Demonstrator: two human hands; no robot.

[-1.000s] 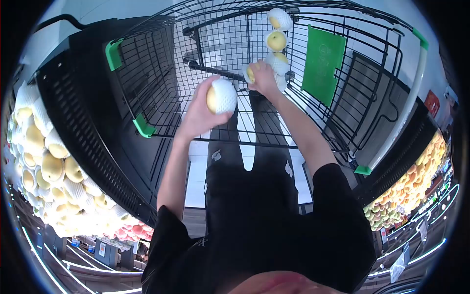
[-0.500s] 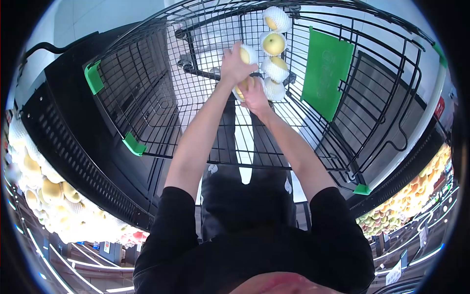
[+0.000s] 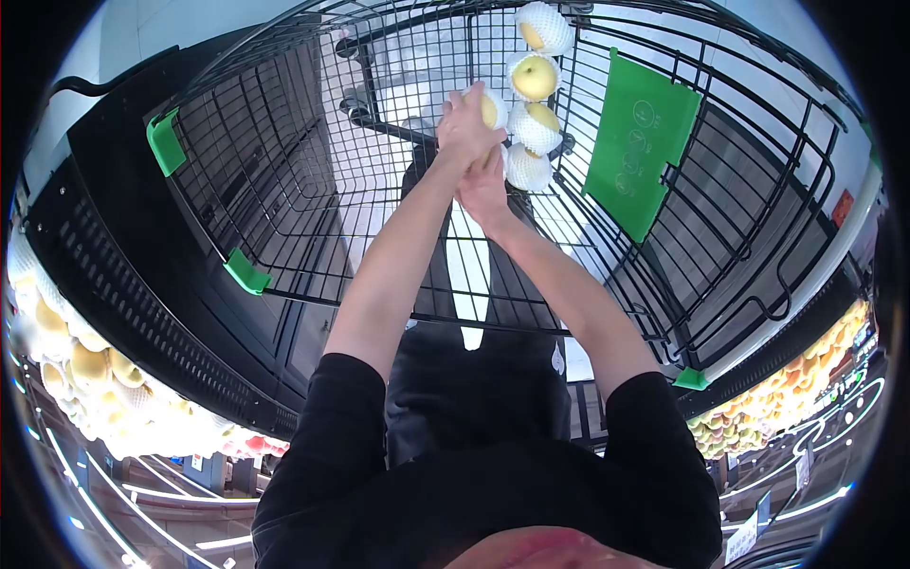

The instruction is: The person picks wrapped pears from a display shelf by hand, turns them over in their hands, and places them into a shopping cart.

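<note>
My left hand point(image 3: 463, 128) is curled over a round yellow pear point(image 3: 490, 111) in a white foam net, inside the wire basket of a shopping cart point(image 3: 379, 223). Just below it, touching or nearly so, my right hand point(image 3: 484, 192) closes round another netted pear, mostly hidden by the fingers. To the right of both hands, more netted pears form a line along the basket floor: a far pear point(image 3: 544, 28), a pear with its stem end up point(image 3: 534, 77), one lying tilted point(image 3: 536, 128), and a near one point(image 3: 528, 168).
A green panel point(image 3: 643, 142) hangs on the cart's right side, and green corner clips point(image 3: 248, 273) sit on its rim. Lit fruit displays stand at the left point(image 3: 95, 379) and right point(image 3: 777, 389). A dark shelf edge point(image 3: 152, 303) runs close to the cart's left.
My right hand has shifted slightly left, in under my left hand, and its pear is now more hidden. The line of pears keeps its order while the whole view has shifted a little.
</note>
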